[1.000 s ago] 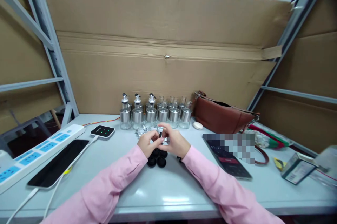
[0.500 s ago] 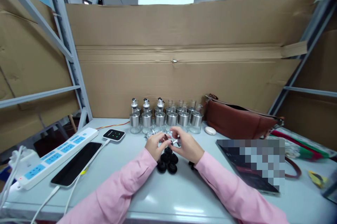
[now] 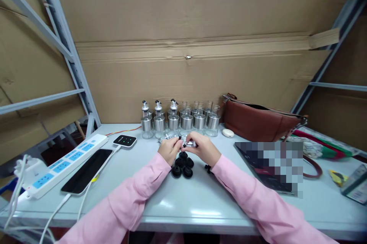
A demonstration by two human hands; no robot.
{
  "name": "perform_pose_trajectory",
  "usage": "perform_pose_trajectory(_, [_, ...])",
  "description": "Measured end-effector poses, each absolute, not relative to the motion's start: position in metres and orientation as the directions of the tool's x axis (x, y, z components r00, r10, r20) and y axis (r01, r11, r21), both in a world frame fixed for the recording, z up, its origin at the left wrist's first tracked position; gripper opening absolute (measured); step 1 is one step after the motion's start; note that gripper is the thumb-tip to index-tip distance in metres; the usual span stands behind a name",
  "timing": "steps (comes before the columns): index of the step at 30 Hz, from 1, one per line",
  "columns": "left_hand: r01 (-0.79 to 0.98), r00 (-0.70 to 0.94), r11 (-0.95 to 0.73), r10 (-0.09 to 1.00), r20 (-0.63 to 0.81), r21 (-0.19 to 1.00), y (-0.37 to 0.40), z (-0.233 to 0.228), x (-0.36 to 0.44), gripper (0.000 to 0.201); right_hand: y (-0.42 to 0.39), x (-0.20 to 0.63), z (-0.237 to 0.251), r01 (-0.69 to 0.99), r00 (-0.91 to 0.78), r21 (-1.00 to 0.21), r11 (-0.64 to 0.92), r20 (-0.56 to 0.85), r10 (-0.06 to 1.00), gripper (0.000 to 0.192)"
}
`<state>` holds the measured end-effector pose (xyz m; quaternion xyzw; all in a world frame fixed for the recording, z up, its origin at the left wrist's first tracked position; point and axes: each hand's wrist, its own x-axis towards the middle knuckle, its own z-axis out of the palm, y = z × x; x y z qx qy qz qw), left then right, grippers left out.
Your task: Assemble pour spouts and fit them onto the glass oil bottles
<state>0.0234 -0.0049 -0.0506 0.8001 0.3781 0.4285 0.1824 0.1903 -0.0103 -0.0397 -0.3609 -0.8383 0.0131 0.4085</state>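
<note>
1. Between our two hands, just above the table (image 3: 183,206), we hold a small metal pourer spout (image 3: 189,144); our left hand (image 3: 169,150) has its fingers closed on the dark end of it, and our right hand (image 3: 204,149) pinches the shiny body.
2. We judge the piece small and slick, so a loose pinch could let it drop among the black rubber stoppers (image 3: 182,167) lying just under our hands.
3. A dropped part could roll toward the pile of loose metal spouts (image 3: 166,139) just behind our hands and get mixed in.
4. Near our knuckles stands the row of glass bottles (image 3: 177,122), some capped, some open; a forward jerk of either hand could knock one over, and glass may crack.
5. Our right sleeve (image 3: 258,206) lies near the phone (image 3: 266,171); a wide sweep of the elbow could push it.
6. Our left sleeve (image 3: 123,206) sits near another phone (image 3: 87,170) and its cable, which a pull back could snag.
</note>
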Motion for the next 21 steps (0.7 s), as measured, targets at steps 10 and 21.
perform_pose_trajectory(10, [0.513, 0.397, -0.650, 0.758, 0.517, 0.560, -0.010, -0.055, 0.026, 0.034, -0.016, 0.185, -0.041, 0.619, -0.454, -0.279, 0.734, 0.635, 0.624, 0.021])
perform_pose_trajectory(21, [0.678, 0.490, -0.641, 0.759, 0.429, 0.361, -0.017, -0.055, 0.029, 0.031, -0.023, 0.178, -0.038, 0.701, -0.376, -0.231, 0.675, 0.684, 0.625, 0.025])
